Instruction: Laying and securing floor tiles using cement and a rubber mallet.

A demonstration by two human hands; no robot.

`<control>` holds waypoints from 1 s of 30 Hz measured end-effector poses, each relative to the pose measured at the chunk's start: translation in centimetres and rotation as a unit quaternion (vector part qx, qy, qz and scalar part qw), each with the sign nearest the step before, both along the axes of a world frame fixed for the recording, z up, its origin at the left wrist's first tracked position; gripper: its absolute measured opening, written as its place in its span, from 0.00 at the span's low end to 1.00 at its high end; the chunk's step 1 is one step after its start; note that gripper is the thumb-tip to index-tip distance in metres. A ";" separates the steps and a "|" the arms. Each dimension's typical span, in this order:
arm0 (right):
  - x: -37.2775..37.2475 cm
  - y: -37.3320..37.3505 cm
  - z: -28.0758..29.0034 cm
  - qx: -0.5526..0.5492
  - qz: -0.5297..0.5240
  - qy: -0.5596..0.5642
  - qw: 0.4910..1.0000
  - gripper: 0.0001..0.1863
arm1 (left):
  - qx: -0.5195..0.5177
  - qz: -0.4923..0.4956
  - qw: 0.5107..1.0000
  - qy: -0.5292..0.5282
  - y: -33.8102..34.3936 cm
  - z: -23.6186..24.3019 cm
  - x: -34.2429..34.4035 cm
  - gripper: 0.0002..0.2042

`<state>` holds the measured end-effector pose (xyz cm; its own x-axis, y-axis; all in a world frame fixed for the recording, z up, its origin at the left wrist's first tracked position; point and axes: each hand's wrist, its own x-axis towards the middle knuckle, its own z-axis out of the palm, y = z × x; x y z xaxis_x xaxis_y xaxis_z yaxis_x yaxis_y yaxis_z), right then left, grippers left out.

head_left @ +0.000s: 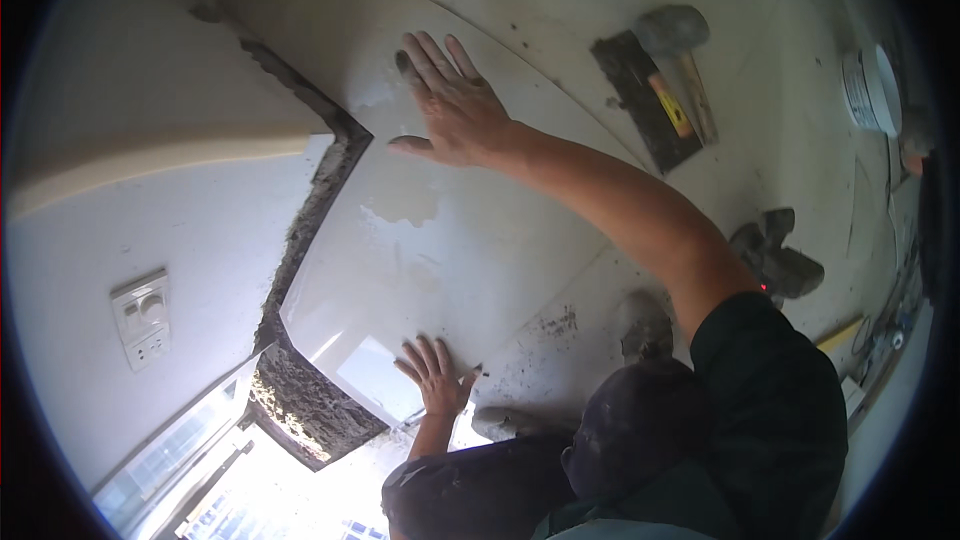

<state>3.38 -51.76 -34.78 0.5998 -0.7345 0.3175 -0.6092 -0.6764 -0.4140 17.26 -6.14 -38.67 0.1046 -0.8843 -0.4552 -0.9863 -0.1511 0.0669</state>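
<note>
My right hand [455, 115] lies palm down with fingers spread near the far end of a large pale floor tile [440, 270]. Its fingertips look smudged grey. Close to my knees, my left hand [435, 378] rests on the same tile's near edge, fingers apart beside a bright patch of light. Neither hand holds anything. Wet patches [405, 202] mark the tile's surface. Between the tile and the wall runs a dark, rough gap [305, 215], widening into crumbly mortar [315, 405] at the near corner.
Right of the tile lie a mallet [675, 32] and a flat trowel [650, 100]. A dark tool with a red light [785, 260] sits nearer me. A white bucket [872, 90] stands far right. The left wall [220, 230] carries a socket plate [143, 320].
</note>
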 end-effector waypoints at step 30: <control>-17.0 -4.8 4.4 0.426 -0.154 -0.330 0.828 0.21 | 0.107 -0.086 0.989 -0.052 -34.1 5.1 -1.6 0.72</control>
<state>-13.65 -56.57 -30.39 0.2444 -0.9463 -0.2114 -0.1492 0.1787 -0.9725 15.69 -40.27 -33.53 0.0162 -0.7776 -0.6285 -0.9985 0.0206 -0.0512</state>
